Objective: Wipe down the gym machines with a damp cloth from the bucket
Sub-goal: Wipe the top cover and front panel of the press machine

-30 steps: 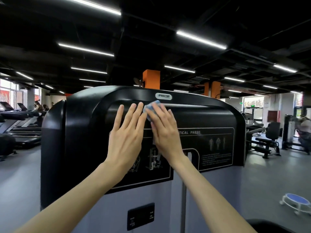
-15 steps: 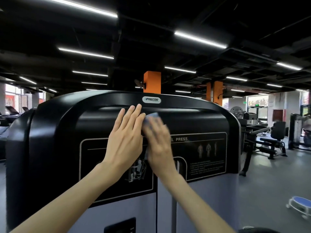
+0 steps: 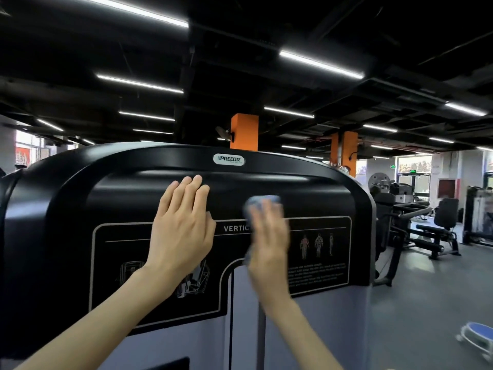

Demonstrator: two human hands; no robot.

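**Head view**

1. Machine [image 3: 320, 193]: a tall unit with a glossy black upper shroud and a grey lower panel [image 3: 320, 329] fills the centre of the frame. An oval PRECOR badge [image 3: 229, 159] sits at the top centre of the shroud. Below it is an outlined instruction placard [image 3: 317, 252] with the partly covered heading "VERTIC", figure diagrams and a block of small print too fine to read.

2. Left hand [image 3: 184, 228]: laid flat on the black shroud, fingers straight and close together, pointing up. The fingertips reach the recessed band under the badge, and the palm covers the upper left part of the placard. It grips nothing.

3. Right hand [image 3: 269, 244]: blurred. It lies flat against the shroud to the right of the left hand and apart from it, fingers extended, pressing the cloth to the surface.

4. Cloth [image 3: 262, 202]: light blue, trapped between the right hand and the shroud. Its upper edge shows above the fingertips, and a small part shows at the left of the palm.

5. Surroundings: an orange column [image 3: 244, 132] rises behind the machine. Other gym equipment [image 3: 432, 231] stands on the grey floor [image 3: 416, 303] at the right. A low blue-topped stool [image 3: 477, 333] is at the lower right edge.
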